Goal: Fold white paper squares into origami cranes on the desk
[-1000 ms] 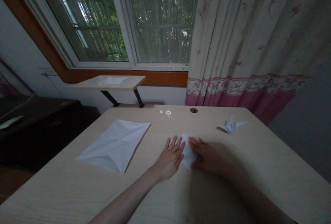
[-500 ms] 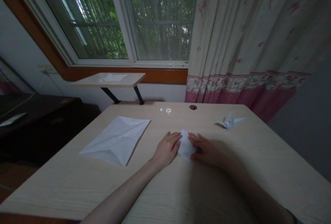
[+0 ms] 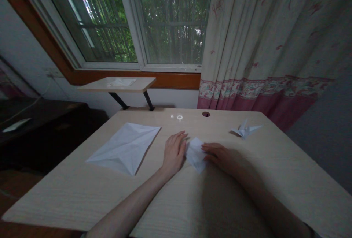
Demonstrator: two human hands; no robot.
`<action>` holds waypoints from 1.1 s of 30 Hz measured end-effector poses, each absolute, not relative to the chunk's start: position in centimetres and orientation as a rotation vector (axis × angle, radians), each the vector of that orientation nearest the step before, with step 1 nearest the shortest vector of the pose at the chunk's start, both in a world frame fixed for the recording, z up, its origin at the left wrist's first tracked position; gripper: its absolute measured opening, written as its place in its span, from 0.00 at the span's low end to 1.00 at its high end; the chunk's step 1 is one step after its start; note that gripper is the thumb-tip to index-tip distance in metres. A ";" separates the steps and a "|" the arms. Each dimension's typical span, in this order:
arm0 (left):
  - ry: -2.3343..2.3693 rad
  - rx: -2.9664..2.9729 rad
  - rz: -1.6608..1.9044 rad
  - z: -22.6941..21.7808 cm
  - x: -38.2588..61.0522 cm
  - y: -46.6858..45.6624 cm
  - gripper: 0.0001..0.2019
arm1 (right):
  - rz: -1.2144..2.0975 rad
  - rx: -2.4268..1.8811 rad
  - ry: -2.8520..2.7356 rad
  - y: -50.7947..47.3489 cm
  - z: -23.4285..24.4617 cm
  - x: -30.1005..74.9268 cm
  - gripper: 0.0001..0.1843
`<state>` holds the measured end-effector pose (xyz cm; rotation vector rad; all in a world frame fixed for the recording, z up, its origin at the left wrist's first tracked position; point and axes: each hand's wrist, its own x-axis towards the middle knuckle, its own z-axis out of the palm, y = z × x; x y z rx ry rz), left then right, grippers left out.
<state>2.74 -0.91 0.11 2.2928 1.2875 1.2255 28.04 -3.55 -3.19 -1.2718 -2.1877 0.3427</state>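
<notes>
The left hand (image 3: 173,152) is laid open on the desk (image 3: 82,197), with the fingers kept close together and pointed away from the body. It is just beside a small folded white paper (image 3: 195,154), but it cannot be told if the two are touching. The right hand (image 3: 220,155) is also open and is laid low from the right side, with its fingertips (image 3: 207,147) resting on the right edge of the paper. The paper is not gripped by either hand. It lies on the desk between them, with one pointed corner turned toward the body.

To the left, a large white paper sheet (image 3: 123,149) is laid flat on the desk, and fold lines are seen across it. To the right, near the far edge, a small white paper crane (image 3: 244,130) is placed. A small round hole (image 3: 206,114) is seen at the far edge of the desk.

Past the desk, a narrow shelf (image 3: 117,85) is held up on dark legs, and a piece of white paper (image 3: 121,82) is lying on it. Behind that, a window (image 3: 170,18) is seen, with green trees outside. A long curtain (image 3: 261,40) with a pink bottom hangs to the right.
</notes>
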 end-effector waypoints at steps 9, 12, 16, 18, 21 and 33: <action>1.186 2.322 1.210 -0.1 3.1 -1.1 0.28 | 0.210 -1.277 -2.135 -3.5 -2.8 27.7 0.18; 1.170 2.432 1.091 -0.1 3.4 -1.4 0.39 | 0.219 -1.304 -2.143 -3.4 -2.8 27.6 0.19; 1.203 2.540 0.981 -0.4 3.7 -1.6 0.50 | 0.194 -1.287 -2.143 -3.3 -3.1 27.6 0.19; 1.203 2.574 0.960 -0.5 3.8 -1.7 0.52 | 0.153 -1.258 -2.145 -3.3 -3.2 27.7 0.20; 1.193 2.586 0.959 -0.6 3.8 -1.8 0.53 | 0.049 -1.180 -2.169 -3.4 -3.1 27.8 0.22; 1.034 2.591 1.157 -1.8 4.1 -1.9 0.47 | -0.165 -1.256 -2.008 -3.1 -3.2 27.1 0.20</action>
